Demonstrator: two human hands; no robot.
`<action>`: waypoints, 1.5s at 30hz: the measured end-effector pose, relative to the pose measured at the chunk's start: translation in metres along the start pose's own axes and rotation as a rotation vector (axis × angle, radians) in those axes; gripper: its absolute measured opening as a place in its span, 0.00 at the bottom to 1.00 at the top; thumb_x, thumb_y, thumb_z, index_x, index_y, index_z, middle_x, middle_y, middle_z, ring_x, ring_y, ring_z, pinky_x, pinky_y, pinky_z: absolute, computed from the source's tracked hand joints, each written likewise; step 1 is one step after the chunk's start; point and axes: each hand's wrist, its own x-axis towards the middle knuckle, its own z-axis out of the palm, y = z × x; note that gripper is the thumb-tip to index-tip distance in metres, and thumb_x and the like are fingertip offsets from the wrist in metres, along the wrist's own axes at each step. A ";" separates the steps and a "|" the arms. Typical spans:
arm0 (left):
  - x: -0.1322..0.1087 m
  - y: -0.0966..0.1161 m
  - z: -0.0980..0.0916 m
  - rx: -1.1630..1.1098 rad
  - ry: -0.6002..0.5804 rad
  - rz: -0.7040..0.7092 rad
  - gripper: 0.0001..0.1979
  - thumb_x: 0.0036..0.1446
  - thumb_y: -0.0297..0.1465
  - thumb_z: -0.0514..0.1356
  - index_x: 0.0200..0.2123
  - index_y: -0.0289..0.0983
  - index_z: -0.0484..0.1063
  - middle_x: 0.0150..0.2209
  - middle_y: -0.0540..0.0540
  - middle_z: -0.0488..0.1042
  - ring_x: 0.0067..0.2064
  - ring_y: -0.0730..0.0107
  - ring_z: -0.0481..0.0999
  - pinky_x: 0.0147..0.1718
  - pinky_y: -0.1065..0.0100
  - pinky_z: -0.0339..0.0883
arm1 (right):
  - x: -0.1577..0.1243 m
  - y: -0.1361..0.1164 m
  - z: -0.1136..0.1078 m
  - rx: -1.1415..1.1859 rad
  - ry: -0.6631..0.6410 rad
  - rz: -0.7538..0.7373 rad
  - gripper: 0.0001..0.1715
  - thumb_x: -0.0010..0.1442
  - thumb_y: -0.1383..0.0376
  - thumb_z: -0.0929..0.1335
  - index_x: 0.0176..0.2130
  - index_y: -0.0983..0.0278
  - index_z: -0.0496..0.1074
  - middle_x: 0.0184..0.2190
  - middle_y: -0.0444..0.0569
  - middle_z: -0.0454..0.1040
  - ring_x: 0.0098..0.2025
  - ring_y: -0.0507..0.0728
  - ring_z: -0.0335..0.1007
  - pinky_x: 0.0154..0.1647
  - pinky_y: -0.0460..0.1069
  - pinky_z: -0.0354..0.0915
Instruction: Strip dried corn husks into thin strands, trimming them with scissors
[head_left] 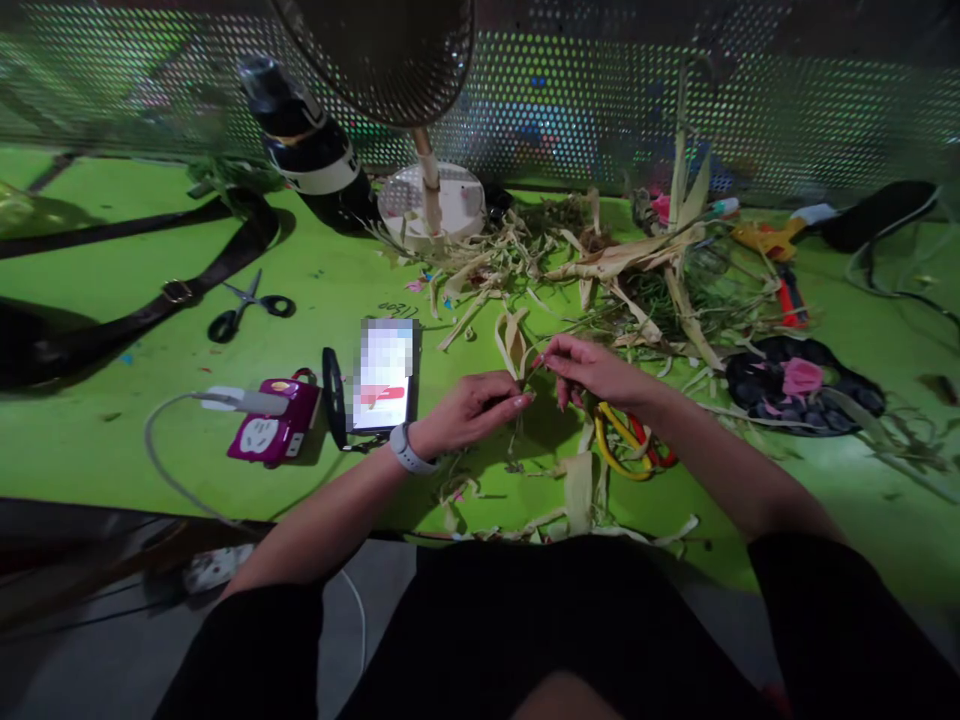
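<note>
My left hand (pixel 486 408), with a pale band on its wrist, is closed around the base of a small dried husk flower (pixel 513 342). Its pale, curled strips stick up beyond my fingers. Just to the right, my right hand (pixel 583 368) pinches something thin close to the flower's stem; its exact kind is too small to make out. Yellow-handled pliers or cutters (pixel 619 452) lie under my right wrist, next to a red handle (pixel 651 446). Loose husk pieces (pixel 579 492) lie below the hands.
A phone (pixel 382 375), a purple power adapter (pixel 274 420) and scissors (pixel 247 303) lie left. Behind stand a fan (pixel 431 205) and a leaning bottle (pixel 319 150). Dried husks (pixel 630 255), a glue gun (pixel 769 238) and a black tray (pixel 840 418) with a pink flower occupy the right.
</note>
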 end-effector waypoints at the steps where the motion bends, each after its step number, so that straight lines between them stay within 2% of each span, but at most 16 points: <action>1: 0.000 -0.001 0.001 0.026 -0.015 0.038 0.13 0.63 0.32 0.56 0.26 0.34 0.67 0.24 0.49 0.67 0.28 0.75 0.66 0.30 0.71 0.59 | -0.001 0.000 0.002 -0.008 -0.038 0.036 0.12 0.62 0.57 0.66 0.37 0.62 0.62 0.26 0.39 0.70 0.17 0.45 0.65 0.15 0.41 0.58; 3: -0.001 -0.002 0.001 0.044 -0.027 0.078 0.11 0.60 0.32 0.59 0.26 0.34 0.68 0.25 0.49 0.68 0.28 0.75 0.66 0.30 0.71 0.60 | -0.001 0.001 0.005 -0.010 -0.116 0.107 0.13 0.63 0.55 0.65 0.37 0.61 0.61 0.27 0.38 0.71 0.14 0.44 0.62 0.14 0.41 0.56; 5: -0.003 -0.002 0.002 0.020 -0.021 0.041 0.09 0.58 0.33 0.61 0.28 0.34 0.69 0.25 0.49 0.68 0.27 0.76 0.66 0.28 0.72 0.60 | -0.001 0.004 0.006 -0.007 -0.173 0.169 0.14 0.63 0.53 0.64 0.37 0.61 0.60 0.23 0.37 0.71 0.12 0.44 0.59 0.12 0.40 0.54; 7: -0.004 -0.002 0.002 -0.024 -0.003 -0.030 0.09 0.56 0.34 0.63 0.32 0.35 0.68 0.27 0.50 0.68 0.26 0.77 0.65 0.26 0.73 0.60 | 0.001 0.006 0.006 0.017 -0.150 0.180 0.15 0.63 0.53 0.65 0.36 0.61 0.60 0.19 0.35 0.67 0.11 0.44 0.55 0.11 0.40 0.50; 12: -0.004 -0.007 0.002 -0.085 0.164 -0.114 0.10 0.57 0.33 0.61 0.38 0.37 0.63 0.28 0.51 0.68 0.28 0.77 0.67 0.28 0.74 0.62 | 0.003 0.008 0.005 0.092 0.016 0.041 0.17 0.60 0.52 0.68 0.34 0.61 0.61 0.12 0.30 0.54 0.11 0.43 0.41 0.11 0.40 0.39; 16: -0.002 -0.009 0.003 -0.116 0.224 -0.223 0.12 0.55 0.35 0.63 0.38 0.36 0.65 0.24 0.54 0.66 0.24 0.79 0.64 0.23 0.75 0.56 | 0.000 0.005 0.008 0.095 0.013 -0.080 0.20 0.56 0.51 0.71 0.34 0.62 0.63 0.12 0.30 0.51 0.12 0.43 0.40 0.13 0.41 0.37; 19: 0.000 -0.006 0.003 -0.235 0.164 -0.341 0.15 0.53 0.39 0.64 0.27 0.35 0.65 0.20 0.54 0.64 0.21 0.80 0.60 0.20 0.75 0.51 | -0.002 0.003 0.011 0.101 -0.040 -0.099 0.22 0.52 0.50 0.73 0.33 0.62 0.63 0.12 0.30 0.52 0.13 0.43 0.41 0.14 0.42 0.38; 21: 0.002 -0.003 0.002 -0.358 0.044 -0.434 0.19 0.53 0.42 0.64 0.22 0.35 0.65 0.18 0.54 0.63 0.20 0.80 0.60 0.20 0.74 0.52 | -0.004 0.003 0.013 0.091 -0.066 -0.087 0.24 0.51 0.49 0.73 0.32 0.63 0.64 0.12 0.30 0.52 0.13 0.43 0.41 0.14 0.42 0.38; 24: 0.003 0.002 0.000 -0.513 -0.108 -0.583 0.20 0.53 0.43 0.63 0.21 0.32 0.71 0.16 0.53 0.63 0.19 0.81 0.59 0.19 0.75 0.50 | -0.007 -0.001 0.015 0.057 -0.077 -0.075 0.24 0.50 0.48 0.73 0.31 0.64 0.66 0.13 0.32 0.54 0.15 0.43 0.42 0.15 0.42 0.39; 27: 0.004 0.001 -0.002 -0.747 -0.122 -0.677 0.16 0.52 0.40 0.64 0.24 0.31 0.75 0.15 0.53 0.61 0.18 0.82 0.56 0.17 0.75 0.47 | -0.012 -0.007 0.016 -0.004 -0.120 -0.108 0.22 0.50 0.51 0.74 0.30 0.66 0.70 0.19 0.38 0.64 0.20 0.45 0.54 0.20 0.43 0.50; 30: 0.004 -0.005 -0.002 -0.962 -0.069 -0.682 0.13 0.51 0.37 0.63 0.27 0.31 0.76 0.16 0.53 0.61 0.18 0.81 0.57 0.18 0.75 0.49 | -0.016 -0.013 0.015 -0.091 -0.227 -0.167 0.17 0.50 0.55 0.74 0.29 0.66 0.74 0.26 0.44 0.72 0.28 0.49 0.65 0.30 0.46 0.60; 33: 0.003 -0.010 -0.002 -1.037 -0.108 -0.666 0.12 0.50 0.35 0.62 0.27 0.29 0.77 0.16 0.51 0.63 0.18 0.80 0.60 0.18 0.74 0.51 | -0.019 -0.016 0.011 -0.138 -0.274 -0.208 0.13 0.51 0.58 0.74 0.30 0.66 0.76 0.28 0.45 0.74 0.31 0.51 0.67 0.34 0.47 0.62; 38: 0.000 -0.007 -0.005 -0.960 -0.332 -0.614 0.12 0.50 0.34 0.63 0.30 0.29 0.80 0.15 0.51 0.65 0.15 0.81 0.58 0.16 0.73 0.48 | -0.017 -0.011 0.008 -0.058 -0.189 -0.130 0.15 0.51 0.56 0.74 0.31 0.66 0.74 0.26 0.43 0.73 0.28 0.49 0.65 0.31 0.45 0.60; 41: -0.001 -0.002 -0.005 -0.922 -0.424 -0.609 0.13 0.51 0.32 0.65 0.39 0.32 0.80 0.12 0.54 0.62 0.13 0.82 0.54 0.13 0.74 0.42 | -0.016 -0.008 0.009 -0.064 -0.147 -0.078 0.18 0.52 0.53 0.73 0.31 0.66 0.72 0.24 0.42 0.71 0.26 0.48 0.63 0.28 0.44 0.57; 43: -0.001 0.000 -0.004 -0.932 -0.413 -0.629 0.15 0.53 0.34 0.64 0.44 0.33 0.78 0.11 0.55 0.62 0.12 0.82 0.54 0.12 0.76 0.41 | -0.017 -0.009 0.011 -0.093 -0.137 -0.088 0.20 0.52 0.52 0.73 0.31 0.66 0.70 0.24 0.42 0.71 0.26 0.48 0.62 0.27 0.44 0.56; 45: 0.000 0.000 -0.003 -0.937 -0.347 -0.639 0.14 0.55 0.35 0.64 0.42 0.32 0.78 0.12 0.54 0.66 0.12 0.82 0.58 0.12 0.77 0.45 | -0.018 -0.011 0.014 -0.129 -0.158 -0.100 0.20 0.53 0.51 0.72 0.31 0.66 0.70 0.24 0.43 0.71 0.26 0.48 0.62 0.27 0.44 0.56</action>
